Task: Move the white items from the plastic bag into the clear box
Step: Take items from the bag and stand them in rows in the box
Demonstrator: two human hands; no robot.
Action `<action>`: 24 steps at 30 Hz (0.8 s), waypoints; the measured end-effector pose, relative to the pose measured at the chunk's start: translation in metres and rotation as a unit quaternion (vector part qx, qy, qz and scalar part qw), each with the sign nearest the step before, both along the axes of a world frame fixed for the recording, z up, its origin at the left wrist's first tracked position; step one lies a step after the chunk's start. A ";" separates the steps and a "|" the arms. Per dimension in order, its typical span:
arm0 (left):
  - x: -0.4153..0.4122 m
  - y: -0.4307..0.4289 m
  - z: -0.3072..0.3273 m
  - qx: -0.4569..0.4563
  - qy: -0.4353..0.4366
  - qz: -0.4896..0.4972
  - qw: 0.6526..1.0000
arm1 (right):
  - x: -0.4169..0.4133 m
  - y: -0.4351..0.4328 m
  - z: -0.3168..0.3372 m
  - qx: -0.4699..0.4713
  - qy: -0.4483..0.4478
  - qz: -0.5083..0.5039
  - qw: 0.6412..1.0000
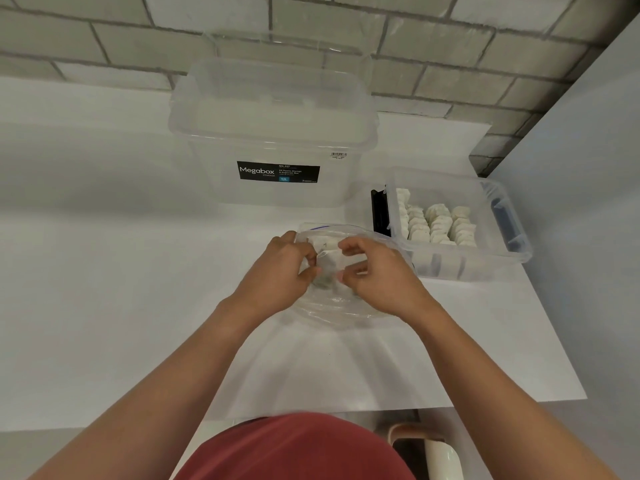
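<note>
A clear plastic bag [332, 303] lies on the white table in front of me, with white items [323, 244] showing through it near its far end. My left hand [277, 268] and my right hand [377, 271] both rest on the bag, fingers pinching the plastic near its middle. To the right stands a small clear box [485, 265] that holds rows of white items [436, 221]. A large clear box [273, 133] with a black Megabox label stands behind the bag.
A black object [380, 211] stands against the left side of the small box. A brick wall runs behind the table. The table's front edge is near my body, and a chair back [429, 448] shows below it at the right.
</note>
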State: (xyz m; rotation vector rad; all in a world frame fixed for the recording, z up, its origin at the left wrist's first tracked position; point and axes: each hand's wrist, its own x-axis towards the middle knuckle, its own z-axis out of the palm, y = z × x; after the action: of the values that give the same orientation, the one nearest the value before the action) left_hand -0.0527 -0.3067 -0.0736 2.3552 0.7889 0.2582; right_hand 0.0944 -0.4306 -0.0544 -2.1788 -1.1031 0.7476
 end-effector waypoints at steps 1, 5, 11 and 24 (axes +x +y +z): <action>-0.001 -0.001 0.000 0.023 0.010 -0.009 1.000 | -0.002 -0.001 0.003 0.014 -0.056 0.016 0.998; 0.002 -0.005 0.004 0.046 0.020 -0.020 0.999 | -0.009 -0.002 0.009 0.078 -0.157 0.059 0.983; 0.005 -0.007 0.007 -0.008 0.020 0.003 1.000 | 0.008 -0.018 0.031 0.127 -0.181 0.033 0.975; 0.006 -0.015 0.000 -0.013 0.018 0.060 0.998 | 0.185 -0.005 0.045 0.063 -0.277 -0.107 0.953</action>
State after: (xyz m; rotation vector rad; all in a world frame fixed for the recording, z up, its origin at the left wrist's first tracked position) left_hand -0.0463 -0.3212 -0.0734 2.2982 0.9460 0.2547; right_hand 0.2789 -0.4351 -0.0090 -2.4093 -1.1053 -0.0451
